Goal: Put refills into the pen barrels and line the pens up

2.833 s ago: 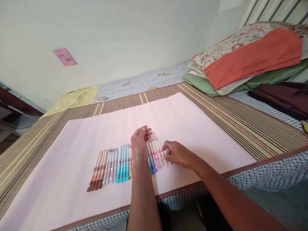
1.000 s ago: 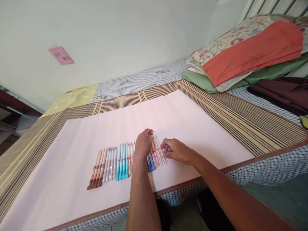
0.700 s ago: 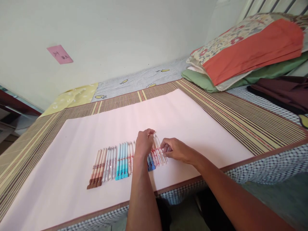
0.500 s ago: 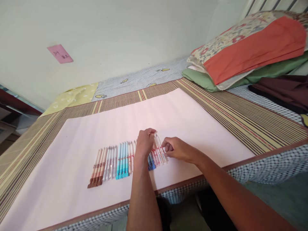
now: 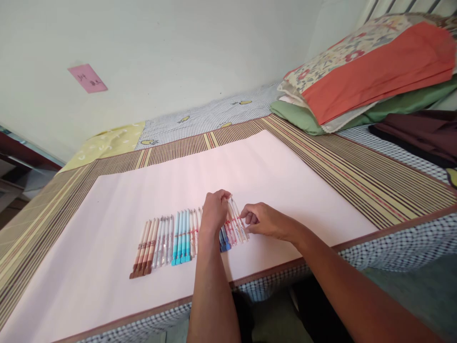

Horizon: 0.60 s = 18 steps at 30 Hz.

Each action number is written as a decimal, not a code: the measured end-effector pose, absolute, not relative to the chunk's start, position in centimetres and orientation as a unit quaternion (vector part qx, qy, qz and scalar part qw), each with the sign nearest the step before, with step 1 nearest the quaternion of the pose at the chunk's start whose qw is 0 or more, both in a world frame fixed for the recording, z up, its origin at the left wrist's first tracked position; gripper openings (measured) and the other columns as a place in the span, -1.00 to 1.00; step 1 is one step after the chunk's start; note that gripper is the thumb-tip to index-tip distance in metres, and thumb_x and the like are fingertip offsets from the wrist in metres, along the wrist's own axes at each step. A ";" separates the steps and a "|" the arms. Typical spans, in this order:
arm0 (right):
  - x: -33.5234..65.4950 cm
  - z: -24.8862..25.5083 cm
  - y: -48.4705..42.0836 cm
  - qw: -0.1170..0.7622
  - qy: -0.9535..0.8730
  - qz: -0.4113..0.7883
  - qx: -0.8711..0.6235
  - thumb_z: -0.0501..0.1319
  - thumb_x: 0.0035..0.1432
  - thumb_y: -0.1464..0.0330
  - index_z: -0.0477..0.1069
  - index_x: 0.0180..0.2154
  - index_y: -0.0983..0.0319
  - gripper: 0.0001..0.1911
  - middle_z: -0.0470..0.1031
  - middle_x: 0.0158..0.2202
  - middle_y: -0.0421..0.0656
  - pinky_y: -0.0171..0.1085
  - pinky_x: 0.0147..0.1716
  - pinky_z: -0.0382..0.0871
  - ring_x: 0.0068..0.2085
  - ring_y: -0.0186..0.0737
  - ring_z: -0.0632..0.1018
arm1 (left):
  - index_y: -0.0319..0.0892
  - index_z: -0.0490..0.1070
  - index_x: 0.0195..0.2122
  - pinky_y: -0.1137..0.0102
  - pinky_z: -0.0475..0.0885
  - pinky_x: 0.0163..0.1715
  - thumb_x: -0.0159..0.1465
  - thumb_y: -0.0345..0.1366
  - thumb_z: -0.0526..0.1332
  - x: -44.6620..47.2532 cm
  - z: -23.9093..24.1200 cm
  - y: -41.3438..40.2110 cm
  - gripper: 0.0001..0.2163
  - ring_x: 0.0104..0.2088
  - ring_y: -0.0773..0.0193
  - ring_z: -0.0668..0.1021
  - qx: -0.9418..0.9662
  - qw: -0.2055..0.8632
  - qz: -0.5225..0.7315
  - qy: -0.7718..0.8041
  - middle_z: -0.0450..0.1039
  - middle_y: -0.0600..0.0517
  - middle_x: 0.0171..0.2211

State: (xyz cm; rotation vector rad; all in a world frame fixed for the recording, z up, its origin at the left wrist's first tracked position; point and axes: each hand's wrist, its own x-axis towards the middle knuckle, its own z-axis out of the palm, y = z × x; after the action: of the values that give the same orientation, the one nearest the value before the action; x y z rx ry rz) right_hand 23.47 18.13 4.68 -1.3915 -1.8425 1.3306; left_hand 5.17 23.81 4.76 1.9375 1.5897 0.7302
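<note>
Pens lie side by side in a row on a large pale pink sheet. From the left come brown-and-cream pens, clear whitish pens, turquoise pens and pale pens with red marks. Past my left forearm, dark blue pens and white-and-pink pens show. My left hand covers part of the row, its bent fingers at the top ends of the white-and-pink pens; its grip is hidden. Beside the rightmost pen, my right hand has curled fingers close against it; whether it pinches anything is hidden.
Under the sheet is a striped mat over checked cloth. A pillow with orange and floral fabric rests on green bedding at the back right, near dark maroon cloth. A pink note sticks to the wall.
</note>
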 end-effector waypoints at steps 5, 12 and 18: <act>23.4 4.8 18.0 0.236 -0.668 0.481 -0.516 0.29 -0.07 0.54 0.44 -0.23 0.27 -0.71 0.43 -0.43 -0.23 -0.31 -0.36 0.36 -0.36 -0.27 0.48 | -0.12 0.58 -0.16 0.28 0.40 -0.06 0.22 -0.48 0.06 5.2 4.7 23.9 -0.68 -0.14 0.19 0.55 0.716 0.263 0.264 0.591 0.58 -0.05 -0.18; 23.3 4.7 18.0 0.222 -0.676 0.465 -0.527 0.32 -0.06 0.50 0.45 -0.21 0.27 -0.71 0.45 -0.39 -0.20 -0.29 -0.36 0.34 -0.34 -0.25 0.49 | -0.13 0.58 -0.17 0.28 0.40 -0.06 0.24 -0.47 0.06 5.3 5.0 23.8 -0.69 -0.15 0.19 0.55 0.714 0.264 0.258 0.595 0.58 -0.06 -0.18; 23.1 4.7 18.0 0.218 -0.685 0.451 -0.530 0.31 -0.06 0.53 0.44 -0.23 0.27 -0.72 0.45 -0.40 -0.21 -0.31 -0.37 0.32 -0.35 -0.26 0.49 | -0.13 0.58 -0.17 0.29 0.40 -0.06 0.24 -0.46 0.06 5.6 5.2 23.6 -0.69 -0.16 0.20 0.55 0.710 0.272 0.272 0.591 0.58 -0.06 -0.16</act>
State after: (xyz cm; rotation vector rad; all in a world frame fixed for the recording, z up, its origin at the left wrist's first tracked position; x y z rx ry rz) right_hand 23.11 17.97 4.73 -1.4665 -1.8951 1.2475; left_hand 5.58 23.63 5.18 1.9108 1.5905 0.7311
